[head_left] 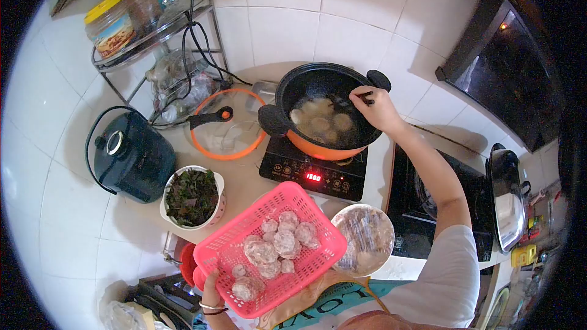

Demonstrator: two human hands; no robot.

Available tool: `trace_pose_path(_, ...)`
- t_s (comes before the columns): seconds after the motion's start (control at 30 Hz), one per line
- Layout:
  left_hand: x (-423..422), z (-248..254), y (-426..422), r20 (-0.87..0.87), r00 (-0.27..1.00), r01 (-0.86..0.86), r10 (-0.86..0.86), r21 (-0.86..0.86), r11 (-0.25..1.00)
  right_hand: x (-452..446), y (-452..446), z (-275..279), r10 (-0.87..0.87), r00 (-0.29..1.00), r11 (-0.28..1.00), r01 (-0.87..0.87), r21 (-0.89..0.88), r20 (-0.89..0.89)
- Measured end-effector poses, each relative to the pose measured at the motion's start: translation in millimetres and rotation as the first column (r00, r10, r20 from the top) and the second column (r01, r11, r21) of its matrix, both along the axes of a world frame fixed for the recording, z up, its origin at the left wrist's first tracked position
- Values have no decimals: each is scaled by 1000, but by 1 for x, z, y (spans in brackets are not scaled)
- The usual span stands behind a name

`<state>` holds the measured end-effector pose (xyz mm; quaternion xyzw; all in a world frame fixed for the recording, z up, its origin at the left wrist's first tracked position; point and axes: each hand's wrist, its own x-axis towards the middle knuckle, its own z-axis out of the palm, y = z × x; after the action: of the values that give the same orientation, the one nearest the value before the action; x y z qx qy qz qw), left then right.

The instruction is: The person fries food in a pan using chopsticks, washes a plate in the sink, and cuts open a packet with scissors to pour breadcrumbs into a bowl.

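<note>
My left hand (211, 288) grips the near left corner of a pink plastic basket (330, 238). Several white-floured balls (286, 242) of different sizes lie inside it. At the pot's right rim, my right hand (374, 110) is closed on a dark utensil (342, 102) that reaches into the pot; its exact kind is hard to make out. The pot (324, 151) is black inside and orange outside, with two black side handles. Several round pale-brown balls (322, 125) sit in liquid in it. Under the pot, an induction cooker (296, 174) shows lit red digits.
A glass lid (227, 135) with an orange rim lies left of the pot. Nearby stand a bowl of dark leaves (191, 198) and a dark lidded bucket (133, 153). A bowl with a pale floury coating (362, 239) is at the counter's front, beside a black gas stove (440, 189).
</note>
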<state>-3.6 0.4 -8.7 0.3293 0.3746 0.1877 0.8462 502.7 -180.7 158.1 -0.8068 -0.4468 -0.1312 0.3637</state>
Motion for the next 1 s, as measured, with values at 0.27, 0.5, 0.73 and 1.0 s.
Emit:
trace_pose_path(0.27, -3, -5, 2, 24, 999, 25, -25, -19, 1000, 4, -10, 9, -122, 979, 978, 92, -188, -160)
trace_pose_path(0.5, -8, -13, 4, 42, 999, 24, -22, -51, 998, -30, -35, 38, -88, 952, 959, 2, -282, -293)
trace_pose_path(0.73, 2, 1, -1, 11, 1000, -4, 4, 22, 1000, 2, -5, 20, 56, 989, 998, -54, 15, -139)
trace_pose_path(1.0, -15, -21, 9, 31, 999, 33, -29, -144, 989, 20, 38, 3, 251, 962, 955, -265, -135, -109)
